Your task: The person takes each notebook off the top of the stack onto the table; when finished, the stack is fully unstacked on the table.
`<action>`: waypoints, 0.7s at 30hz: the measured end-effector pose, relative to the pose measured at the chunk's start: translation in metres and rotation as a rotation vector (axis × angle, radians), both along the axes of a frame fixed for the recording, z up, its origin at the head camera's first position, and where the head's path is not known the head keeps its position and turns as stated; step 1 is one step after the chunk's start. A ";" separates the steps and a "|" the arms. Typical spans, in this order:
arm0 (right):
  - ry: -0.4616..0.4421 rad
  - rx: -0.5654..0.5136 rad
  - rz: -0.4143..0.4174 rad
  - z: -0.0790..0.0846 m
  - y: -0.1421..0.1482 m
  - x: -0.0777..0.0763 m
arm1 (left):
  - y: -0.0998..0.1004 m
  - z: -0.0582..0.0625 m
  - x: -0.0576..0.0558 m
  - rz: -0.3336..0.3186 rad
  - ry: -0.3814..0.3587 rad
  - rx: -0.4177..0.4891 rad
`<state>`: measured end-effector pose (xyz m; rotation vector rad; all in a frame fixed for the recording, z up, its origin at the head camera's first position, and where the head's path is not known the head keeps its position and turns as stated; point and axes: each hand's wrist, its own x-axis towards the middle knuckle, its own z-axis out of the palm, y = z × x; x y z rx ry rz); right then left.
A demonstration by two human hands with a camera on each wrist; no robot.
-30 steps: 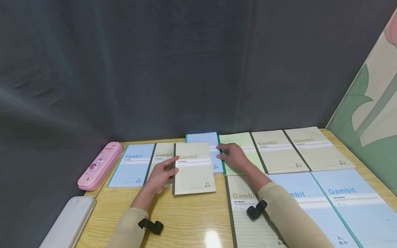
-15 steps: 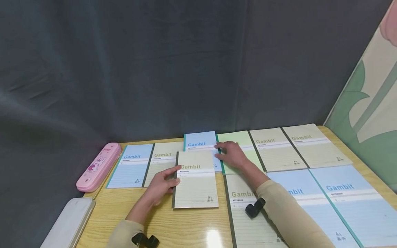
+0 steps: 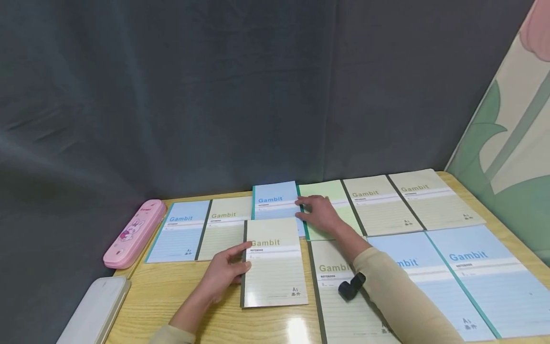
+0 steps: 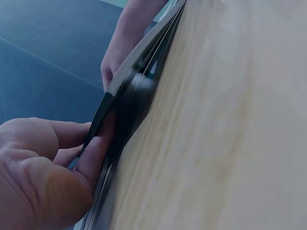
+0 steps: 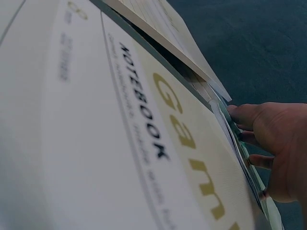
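My left hand [image 3: 221, 274] pinches the dark spine of a beige Gambit notebook [image 3: 277, 279], thumb on the cover side. In the left wrist view the notebook's spine edge is lifted at a tilt over the wood. Its top overlaps the lower part of a blue notebook [image 3: 275, 190] at the back. My right hand [image 3: 320, 215] rests on the green notebook [image 3: 324, 188], fingertips at its teal spine beside the blue one. In the right wrist view those fingers [image 5: 244, 115] are extended against the notebook edges.
Left stand another blue notebook [image 3: 178, 239] and a beige one [image 3: 225, 231]. A pink pencil case [image 3: 135, 234] and a white case [image 3: 94, 310] line the left edge. Several more beige and blue notebooks [image 3: 494, 286] cover the right side. A dark curtain [image 3: 215, 95] hangs behind.
My left hand has pulled the beige notebook toward the front edge, uncovering more of the blue and beige notebooks behind it. My right hand has stayed at the green notebook's spine.
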<state>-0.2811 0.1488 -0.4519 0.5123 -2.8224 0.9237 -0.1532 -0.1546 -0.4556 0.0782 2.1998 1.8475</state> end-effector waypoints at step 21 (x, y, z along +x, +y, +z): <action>-0.028 0.001 -0.012 0.002 -0.001 0.000 | 0.010 -0.002 0.040 0.007 -0.070 0.039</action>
